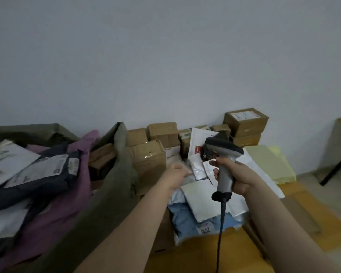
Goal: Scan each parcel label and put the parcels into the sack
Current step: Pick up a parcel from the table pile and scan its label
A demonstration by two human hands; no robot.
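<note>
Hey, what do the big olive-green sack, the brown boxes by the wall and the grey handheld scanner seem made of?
The olive-green sack looks like matte woven fabric, maybe plastic weave: its rim slumps in soft folds. The brown boxes look like cardboard, with glossy tape catching light. The grey handheld scanner in the right hand looks like hard moulded plastic, matte, with a darker head.

Matt cardboard boxes [148,157], glossy plastic mailers [200,168].
</note>
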